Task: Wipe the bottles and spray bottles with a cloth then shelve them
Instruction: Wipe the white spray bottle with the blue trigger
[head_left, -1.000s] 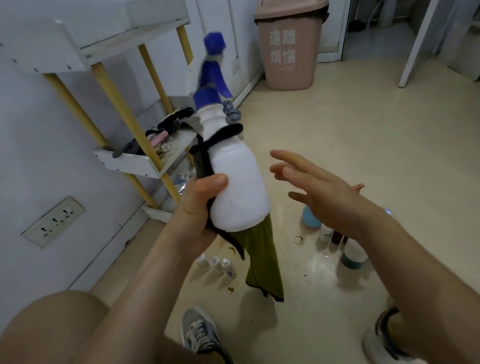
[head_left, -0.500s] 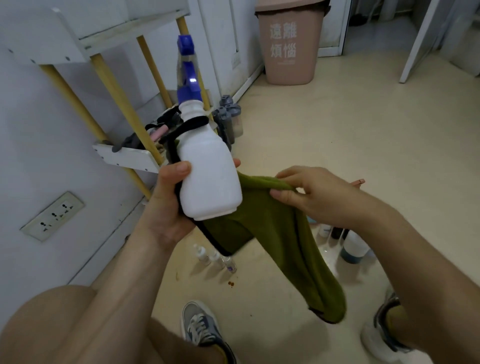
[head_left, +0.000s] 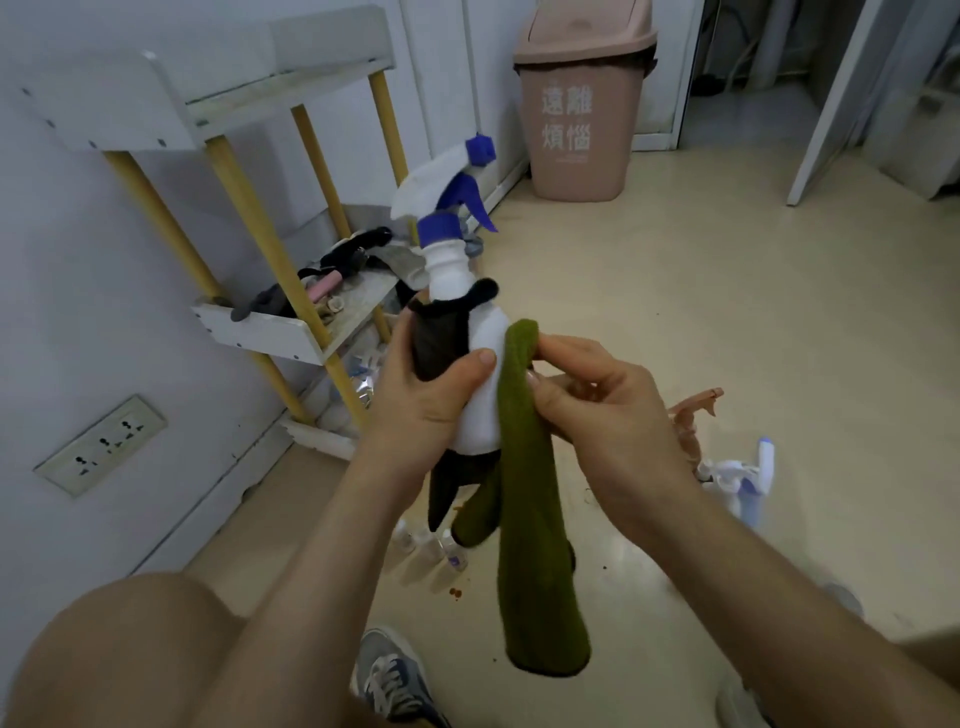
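White shelf (head_left: 260, 332) at left; left hand (head_left: 426, 400) gripping spray bottle (head_left: 485, 332) above floor (head_left: 727, 312); green cloth (head_left: 530, 545) touching bottle's right side, pinched by right hand (head_left: 608, 415); second sprayer (head_left: 743, 483) on floor, right.

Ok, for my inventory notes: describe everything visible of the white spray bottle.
The spray bottle has a white, plastic-looking body, ribbed neck, blue collar and white head with blue trigger and nozzle. It is roughly upright. The left hand grips its body; dark fabric loops its shoulder; the right hand pinches a green cloth against its side.
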